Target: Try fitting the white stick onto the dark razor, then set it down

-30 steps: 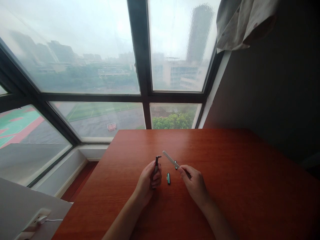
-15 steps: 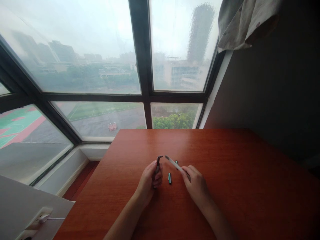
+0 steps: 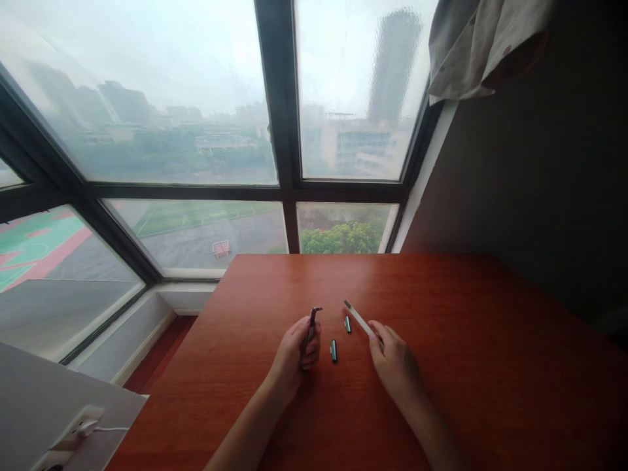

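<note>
My left hand (image 3: 293, 353) grips a thin dark handle (image 3: 311, 322) with a bent head, held upright over the red-brown table (image 3: 466, 366). My right hand (image 3: 396, 363) holds a slim white stick-like piece (image 3: 358, 318) that points up and to the left. Between the hands, two small dark-green cartridges lie on the table: one (image 3: 333, 350) close to my left hand, the other (image 3: 348, 324) just below the white piece's tip.
A large window with dark frames (image 3: 282, 131) stands behind the table's far edge. A dark wall (image 3: 540, 183) lines the right side. A cloth (image 3: 481, 46) hangs at the top right. A white power strip (image 3: 73, 433) sits on a ledge at the lower left.
My right hand has drawn the white piece to the right, away from the dark handle's head. The farther cartridge is now uncovered. My left hand has barely moved.
</note>
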{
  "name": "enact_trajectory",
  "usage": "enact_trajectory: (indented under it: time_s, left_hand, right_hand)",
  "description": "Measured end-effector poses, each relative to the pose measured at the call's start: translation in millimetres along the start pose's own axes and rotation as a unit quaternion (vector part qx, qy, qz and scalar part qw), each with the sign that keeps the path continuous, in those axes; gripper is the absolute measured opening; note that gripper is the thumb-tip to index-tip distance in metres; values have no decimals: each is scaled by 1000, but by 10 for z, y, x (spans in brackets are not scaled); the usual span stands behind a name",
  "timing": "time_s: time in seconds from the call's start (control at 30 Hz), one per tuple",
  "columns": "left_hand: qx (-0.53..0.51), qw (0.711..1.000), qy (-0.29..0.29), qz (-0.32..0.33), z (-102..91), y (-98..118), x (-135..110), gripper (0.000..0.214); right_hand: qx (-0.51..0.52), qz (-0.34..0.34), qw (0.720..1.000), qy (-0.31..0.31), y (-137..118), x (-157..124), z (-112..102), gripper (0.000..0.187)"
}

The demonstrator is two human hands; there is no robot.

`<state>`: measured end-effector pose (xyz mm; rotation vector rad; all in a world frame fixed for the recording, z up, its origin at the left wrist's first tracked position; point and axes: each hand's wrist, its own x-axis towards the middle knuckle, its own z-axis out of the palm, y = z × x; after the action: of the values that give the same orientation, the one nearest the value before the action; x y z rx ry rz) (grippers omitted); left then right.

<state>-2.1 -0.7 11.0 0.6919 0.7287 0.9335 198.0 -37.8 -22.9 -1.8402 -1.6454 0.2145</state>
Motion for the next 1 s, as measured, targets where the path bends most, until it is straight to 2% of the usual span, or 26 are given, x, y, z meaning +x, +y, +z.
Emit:
enact_trajectory:
  time_s: [0.3,0.57,0.83,1.0]
  left_hand:
    - [0,1000,1,-2,10,-1,3,32]
    - [9,1000,7,-8,25,2,-6,34]
    - [8,1000,1,-11,5,-11,1,32]
    - [13,1000,3,-10,14,-1,-10,31]
  right_hand:
    - [-128,5,989,-79,-89,3,-17,19]
    - [-139,-8,987,-81,-70,63,-30,12]
    - [-178,7,978,-113,-138,61,-59,13]
    - [-186,2,976,-109,-158,59,-58,11]
